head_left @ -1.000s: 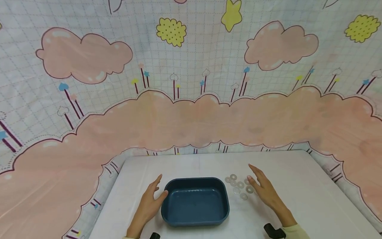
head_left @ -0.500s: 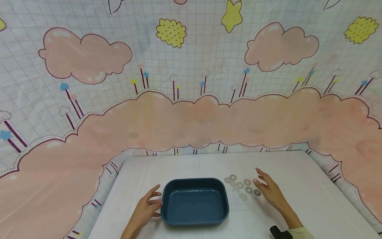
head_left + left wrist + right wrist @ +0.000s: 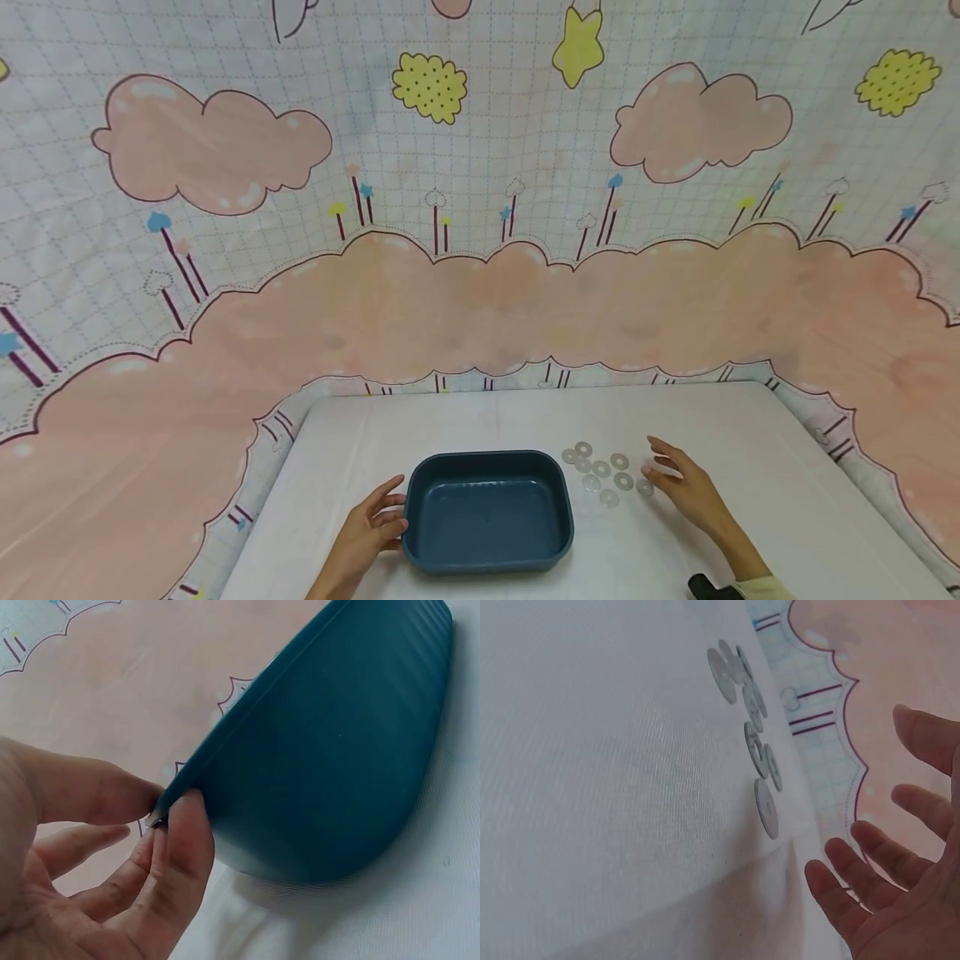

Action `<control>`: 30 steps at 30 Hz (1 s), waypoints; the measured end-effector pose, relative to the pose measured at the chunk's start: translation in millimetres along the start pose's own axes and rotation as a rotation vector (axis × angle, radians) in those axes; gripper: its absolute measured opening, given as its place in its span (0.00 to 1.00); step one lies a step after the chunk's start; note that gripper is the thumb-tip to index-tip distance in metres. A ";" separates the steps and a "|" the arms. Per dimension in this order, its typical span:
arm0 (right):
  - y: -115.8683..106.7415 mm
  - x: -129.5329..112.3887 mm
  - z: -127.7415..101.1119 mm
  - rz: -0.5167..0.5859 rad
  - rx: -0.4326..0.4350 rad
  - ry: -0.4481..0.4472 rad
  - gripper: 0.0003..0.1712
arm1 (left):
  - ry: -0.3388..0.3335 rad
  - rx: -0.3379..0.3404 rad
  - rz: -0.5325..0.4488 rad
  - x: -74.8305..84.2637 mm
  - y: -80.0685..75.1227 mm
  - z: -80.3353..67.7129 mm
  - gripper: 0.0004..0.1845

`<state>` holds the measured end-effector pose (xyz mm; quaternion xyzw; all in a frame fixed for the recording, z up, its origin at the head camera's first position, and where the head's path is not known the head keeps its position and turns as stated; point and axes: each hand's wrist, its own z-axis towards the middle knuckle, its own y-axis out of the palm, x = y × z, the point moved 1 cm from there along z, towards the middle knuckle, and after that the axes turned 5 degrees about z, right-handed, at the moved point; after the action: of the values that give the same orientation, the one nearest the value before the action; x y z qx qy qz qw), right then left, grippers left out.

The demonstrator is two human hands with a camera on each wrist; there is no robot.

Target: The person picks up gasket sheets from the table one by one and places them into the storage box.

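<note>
A patterned cloth backdrop (image 3: 480,317) with pink clouds and yellow shapes fills the upper and middle parts of the head view. Below it, a white tabletop (image 3: 450,421) spans the lower centre. On it, at bottom centre, sits a dark blue rectangular tray (image 3: 491,527) with rounded corners, its hollow side up. The right hand (image 3: 690,493), at lower right, is loosely open, fingers apart and holding nothing; the right wrist view shows its spread fingers along the right edge. The left hand (image 3: 363,533), left of the tray, pinches the rim between thumb and fingers, seen close up at lower left of the left wrist view. A pale sleeve (image 3: 765,588) and a black device (image 3: 712,589) show at the bottom right edge. Smallest are the flat, greyish ring-shaped discs (image 3: 602,475), loosely clustered between the tray and the right hand.
</note>
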<state>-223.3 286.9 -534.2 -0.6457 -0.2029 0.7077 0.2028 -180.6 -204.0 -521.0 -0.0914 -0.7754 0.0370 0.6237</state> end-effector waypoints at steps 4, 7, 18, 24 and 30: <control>-0.9 6.3 -1.0 -0.015 -0.004 0.014 0.37 | -0.019 0.005 -0.013 0.0 0.4 0.2 0.38; -1.5 10.7 -1.6 -0.027 -0.001 0.023 0.36 | -0.024 0.001 -0.018 -0.3 0.4 0.3 0.37; -3.6 15.6 -3.3 -0.105 0.012 0.027 0.26 | -0.022 -0.054 -0.053 -2.9 -1.6 0.4 0.36; -0.4 24.1 -0.4 -0.118 0.018 0.009 0.22 | -0.037 -0.051 -0.058 -4.4 -1.1 -0.1 0.36; 2.9 28.8 1.2 -0.149 0.001 0.022 0.19 | -0.047 -0.041 -0.054 -4.1 -0.4 0.8 0.36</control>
<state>-226.9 300.3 -559.6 -0.6366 -0.2479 0.6834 0.2573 -180.6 -205.1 -525.1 -0.0823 -0.7926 0.0067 0.6041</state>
